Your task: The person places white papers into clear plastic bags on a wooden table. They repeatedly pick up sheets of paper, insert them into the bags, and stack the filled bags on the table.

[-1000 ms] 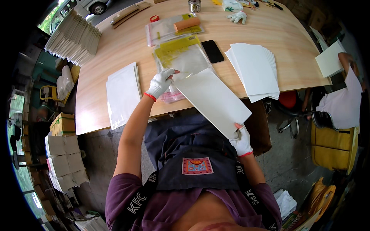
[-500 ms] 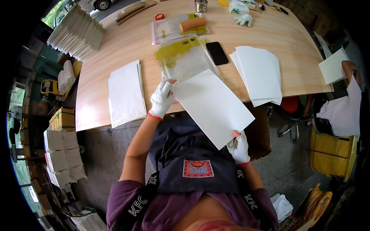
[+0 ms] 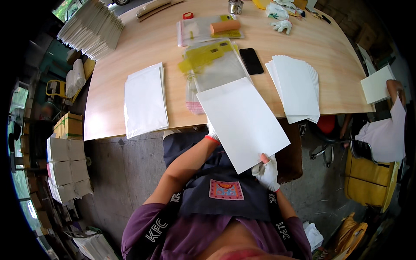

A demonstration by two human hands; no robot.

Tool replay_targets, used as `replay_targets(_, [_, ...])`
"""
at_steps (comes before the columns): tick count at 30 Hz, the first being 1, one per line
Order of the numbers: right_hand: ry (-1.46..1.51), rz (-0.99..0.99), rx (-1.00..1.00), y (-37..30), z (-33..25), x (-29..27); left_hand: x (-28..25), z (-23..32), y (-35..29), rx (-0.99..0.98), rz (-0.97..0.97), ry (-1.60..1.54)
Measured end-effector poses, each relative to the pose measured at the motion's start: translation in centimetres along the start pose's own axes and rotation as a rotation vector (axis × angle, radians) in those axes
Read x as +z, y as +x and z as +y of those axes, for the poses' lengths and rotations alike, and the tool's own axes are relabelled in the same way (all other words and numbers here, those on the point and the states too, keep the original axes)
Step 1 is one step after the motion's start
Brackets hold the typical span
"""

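Note:
A blank white board (image 3: 242,125) is held at a slant over the table's near edge. My right hand (image 3: 266,173), in a white fingertip-less glove, pinches its lower right edge with the thumb on top. My left hand (image 3: 211,130), also gloved, is under the board's left side, its fingers hidden. Just beyond the board lie clear plastic bags (image 3: 216,71) with yellow print, partly covered by it. To the left is a small pile of white boards in clear wrapping (image 3: 145,102). On the right rests a fanned stack of bare white boards (image 3: 294,86).
A black phone (image 3: 251,60) lies beside the bags. Farther back are an orange roll (image 3: 225,26) on more bags, a metal cup (image 3: 235,6) and a loose glove (image 3: 282,27). A tall stack (image 3: 91,30) stands far left. Another person's arm (image 3: 395,91) is at right.
My left hand has left the board's upper left corner and gone beneath its left side. The board's far end has shifted slightly. My right hand keeps its grip.

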State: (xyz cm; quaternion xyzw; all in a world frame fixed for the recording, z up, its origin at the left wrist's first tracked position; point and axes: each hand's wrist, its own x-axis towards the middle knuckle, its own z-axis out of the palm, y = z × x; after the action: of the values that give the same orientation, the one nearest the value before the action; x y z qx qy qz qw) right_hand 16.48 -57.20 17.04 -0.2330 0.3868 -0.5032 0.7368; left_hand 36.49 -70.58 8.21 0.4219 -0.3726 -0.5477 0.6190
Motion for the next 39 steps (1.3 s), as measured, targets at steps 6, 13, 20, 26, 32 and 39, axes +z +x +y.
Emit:
replay_targets(6, [-0.107,0.091,0.159,0.9,0.8,1.5,-2.2,-8.8,-4.0,-0.076,-0.190,0.273])
replay_targets(13, [0.480,0.006,0.157,11.3,7.2,2.0,-1.4,-6.4,-7.5,-0.400,0.192,-0.201])
replay_targets(20, [-0.337,-0.308,0.232,10.8,5.1,4.0,-6.6,-4.0,-6.7,-0.490,-0.563,-0.915])
replay_targets(26, [-1.510,-0.426,-0.438,13.2,5.8,7.9,-9.9,4.0,-7.1,-0.515,0.138,0.099])
replay_targets(32, [-2.012,-0.459,-0.595,14.6,8.0,9.7,-10.9,4.4,-6.6,-0.466,0.067,0.150])
replay_targets(39, [-1.107,-0.452,-0.201,13.3,5.3,7.4,-11.0,4.3,-6.6,-0.448,0.121,0.057])
